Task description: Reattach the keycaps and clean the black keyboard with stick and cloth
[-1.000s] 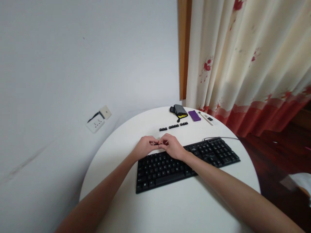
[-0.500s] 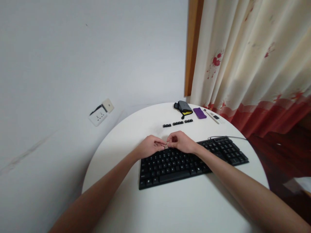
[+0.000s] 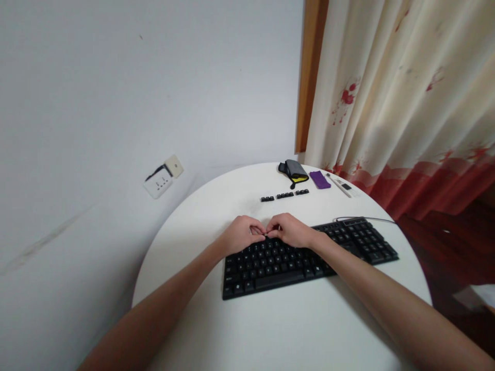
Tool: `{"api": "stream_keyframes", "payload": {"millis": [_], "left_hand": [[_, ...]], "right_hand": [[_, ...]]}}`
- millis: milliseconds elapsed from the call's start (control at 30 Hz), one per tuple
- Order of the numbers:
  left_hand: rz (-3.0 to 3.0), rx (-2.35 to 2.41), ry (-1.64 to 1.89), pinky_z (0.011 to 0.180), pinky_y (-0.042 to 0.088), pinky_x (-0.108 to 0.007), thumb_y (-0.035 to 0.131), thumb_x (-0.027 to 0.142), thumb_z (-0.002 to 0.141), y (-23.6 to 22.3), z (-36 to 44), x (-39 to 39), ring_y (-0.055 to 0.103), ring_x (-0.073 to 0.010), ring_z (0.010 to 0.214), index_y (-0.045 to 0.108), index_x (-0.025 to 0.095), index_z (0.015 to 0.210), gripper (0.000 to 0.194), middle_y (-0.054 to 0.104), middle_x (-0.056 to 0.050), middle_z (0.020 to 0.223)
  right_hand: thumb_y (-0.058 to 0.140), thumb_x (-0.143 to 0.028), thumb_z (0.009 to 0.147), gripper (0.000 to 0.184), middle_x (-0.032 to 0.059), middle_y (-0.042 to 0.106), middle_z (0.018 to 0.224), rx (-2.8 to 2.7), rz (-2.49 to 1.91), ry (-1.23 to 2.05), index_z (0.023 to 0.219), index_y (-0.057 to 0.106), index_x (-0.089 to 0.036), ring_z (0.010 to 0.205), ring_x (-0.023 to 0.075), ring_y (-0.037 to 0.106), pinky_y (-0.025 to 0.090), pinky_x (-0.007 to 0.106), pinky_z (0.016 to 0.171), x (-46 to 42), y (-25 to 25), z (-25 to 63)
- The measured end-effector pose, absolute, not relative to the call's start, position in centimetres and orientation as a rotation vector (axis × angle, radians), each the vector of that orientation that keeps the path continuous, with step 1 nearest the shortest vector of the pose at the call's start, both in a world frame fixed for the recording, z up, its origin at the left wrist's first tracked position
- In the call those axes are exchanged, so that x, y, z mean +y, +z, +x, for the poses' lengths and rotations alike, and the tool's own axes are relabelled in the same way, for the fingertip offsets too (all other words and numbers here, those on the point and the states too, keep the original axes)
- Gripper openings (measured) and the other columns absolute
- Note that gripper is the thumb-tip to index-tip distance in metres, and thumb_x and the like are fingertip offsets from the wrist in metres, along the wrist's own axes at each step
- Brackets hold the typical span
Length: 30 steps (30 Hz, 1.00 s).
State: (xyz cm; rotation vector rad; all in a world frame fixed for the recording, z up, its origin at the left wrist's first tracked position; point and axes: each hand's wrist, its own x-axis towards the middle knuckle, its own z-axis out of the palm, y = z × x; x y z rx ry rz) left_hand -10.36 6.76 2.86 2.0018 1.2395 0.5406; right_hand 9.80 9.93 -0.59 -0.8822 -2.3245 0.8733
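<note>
A black keyboard lies on a round white table. My left hand and my right hand hover over the keyboard's far edge, fingertips meeting in a pinch. Both are closed around something small between them that I cannot make out. Beyond the hands, several loose black keycaps lie in a row on the table.
At the table's far edge sit a grey and yellow pouch, a purple item and a white pen-like tool. The keyboard's cable runs right. A wall socket is at left, a curtain at right.
Both hands stay pinched together over the keyboard's far edge, with only small finger shifts. The view has swung slightly left and up.
</note>
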Motion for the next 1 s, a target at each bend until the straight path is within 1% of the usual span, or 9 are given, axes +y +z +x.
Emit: {"api": "stream_keyframes", "payload": {"millis": [167, 333, 467, 633, 733, 833, 933, 1000], "left_hand": [[2.06, 1.268, 0.53, 0.066, 0.048, -0.024, 0.071, 0.021, 0.071, 3.1, -10.3, 6.7, 0.064, -0.0153, 0.068, 0.074, 0.017, 0.081, 0.012, 0.072, -0.001, 0.072], [2.144, 1.253, 0.568, 0.069, 0.048, -0.025, 0.071, 0.02, 0.07, 2.6, -10.2, 6.6, 0.065, -0.0164, 0.072, 0.072, 0.019, 0.077, 0.008, 0.072, 0.0, 0.074], [2.184, 1.262, 0.536, 0.068, 0.047, -0.026, 0.07, 0.023, 0.072, 2.5, -10.4, 6.7, 0.065, -0.0173, 0.071, 0.075, 0.021, 0.078, 0.009, 0.073, 0.0, 0.075], [2.151, 1.253, 0.535, 0.067, 0.046, -0.026, 0.069, 0.028, 0.074, 2.9, -10.6, 6.9, 0.065, -0.0176, 0.069, 0.076, 0.02, 0.074, 0.011, 0.074, -0.001, 0.073], [2.05, 1.253, 0.541, 0.067, 0.047, -0.027, 0.066, 0.029, 0.076, 2.6, -10.5, 7.0, 0.065, -0.0176, 0.069, 0.074, 0.017, 0.074, 0.014, 0.073, -0.002, 0.073], [1.943, 1.22, 0.558, 0.069, 0.048, -0.028, 0.065, 0.032, 0.077, 2.1, -10.5, 7.4, 0.063, -0.0169, 0.07, 0.069, 0.015, 0.078, 0.017, 0.07, -0.003, 0.074], [1.858, 1.211, 0.567, 0.07, 0.048, -0.029, 0.07, 0.032, 0.073, 1.5, -10.6, 7.9, 0.061, -0.0157, 0.071, 0.064, 0.016, 0.087, 0.022, 0.067, -0.002, 0.076], [1.821, 1.196, 0.552, 0.071, 0.048, -0.029, 0.073, 0.032, 0.071, 1.2, -10.6, 8.2, 0.061, -0.0156, 0.072, 0.063, 0.016, 0.088, 0.026, 0.066, -0.002, 0.077]], "right_hand": [[0.064, -0.016, 0.081, 0.008, 0.0047, 0.069, 0.081, -2.447, -0.829, 0.702, 0.083, 0.072, -0.018, 0.075, 0.0165, 0.061, 0.041, 0.025, 0.07, 9.6, 0.1, 9.9], [0.069, -0.015, 0.078, 0.006, 0.0039, 0.065, 0.079, -2.468, -0.824, 0.611, 0.082, 0.07, -0.019, 0.074, 0.0171, 0.058, 0.04, 0.027, 0.07, 9.3, 0.2, 9.7], [0.072, -0.017, 0.075, 0.002, 0.0012, 0.065, 0.074, -2.361, -0.854, 0.839, 0.076, 0.07, -0.017, 0.068, 0.0141, 0.056, 0.04, 0.025, 0.065, 9.6, -0.1, 9.9], [0.066, -0.022, 0.078, 0.011, -0.0004, 0.063, 0.065, -2.21, -0.894, 1.093, 0.071, 0.07, -0.014, 0.061, 0.0125, 0.054, 0.041, 0.024, 0.06, 10.1, -0.4, 9.9], [0.066, -0.023, 0.075, 0.012, -0.0015, 0.061, 0.061, -2.141, -0.939, 1.208, 0.069, 0.069, -0.013, 0.058, 0.0115, 0.052, 0.04, 0.023, 0.058, 10.1, -0.6, 9.8], [0.067, -0.022, 0.073, 0.009, -0.0015, 0.061, 0.064, -2.111, -0.965, 1.245, 0.073, 0.068, -0.014, 0.061, 0.0112, 0.052, 0.041, 0.023, 0.059, 10.2, -0.9, 9.7], [0.069, -0.021, 0.072, 0.008, -0.0011, 0.063, 0.068, -2.117, -0.998, 1.228, 0.076, 0.068, -0.014, 0.063, 0.0112, 0.053, 0.041, 0.023, 0.06, 10.4, -1.3, 9.5], [0.069, -0.02, 0.071, 0.008, -0.0014, 0.062, 0.066, -2.138, -1.053, 1.21, 0.076, 0.068, -0.015, 0.061, 0.0109, 0.052, 0.04, 0.022, 0.058, 10.6, -1.6, 9.4]]}}
